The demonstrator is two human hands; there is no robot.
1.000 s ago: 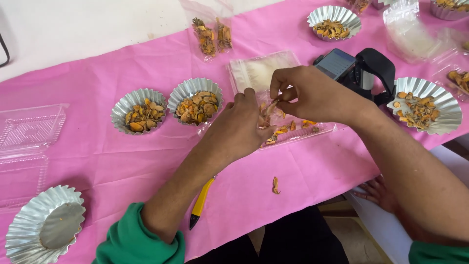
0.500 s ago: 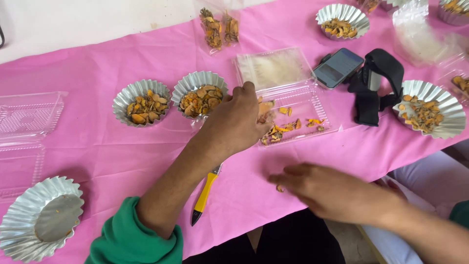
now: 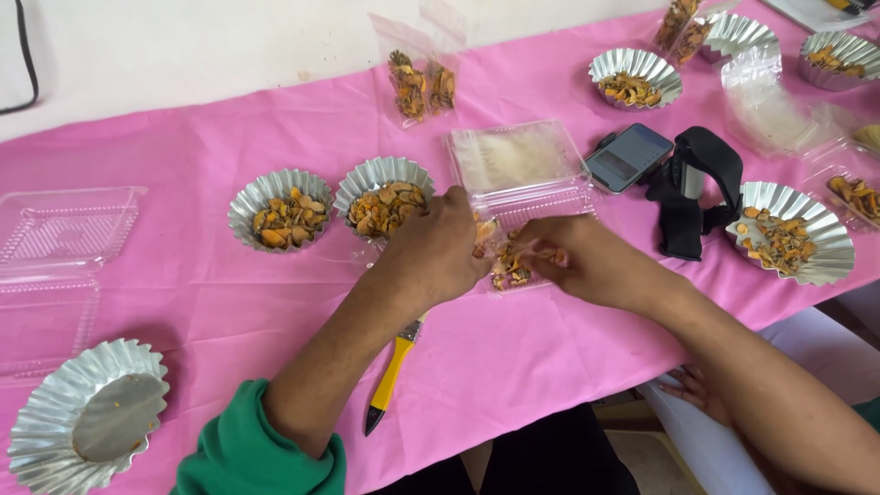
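Observation:
A clear plastic clamshell container [image 3: 521, 158] lies open on the pink tablecloth [image 3: 211, 302], with dried orange-brown pieces [image 3: 507, 268] in its near half. My left hand [image 3: 438, 249] curls over the container's near left edge and holds it. My right hand [image 3: 587, 261] is at the container's right side, fingertips pinched on a small orange piece over the tray. The two hands hide much of the tray.
Foil cups of dried pieces [image 3: 280, 211] [image 3: 383, 197] [image 3: 637, 75] [image 3: 793, 231], an empty foil cup [image 3: 87, 422], an empty clamshell [image 3: 64, 229], filled bags [image 3: 422, 82], a phone [image 3: 628, 156], a black strap [image 3: 697, 183], a yellow-handled tool [image 3: 394, 371]. Another hand [image 3: 697, 390] below the table edge.
My right hand went down to a loose piece on the cloth near the front edge and has come back up to the container. That piece is gone from the cloth. My left hand stayed put.

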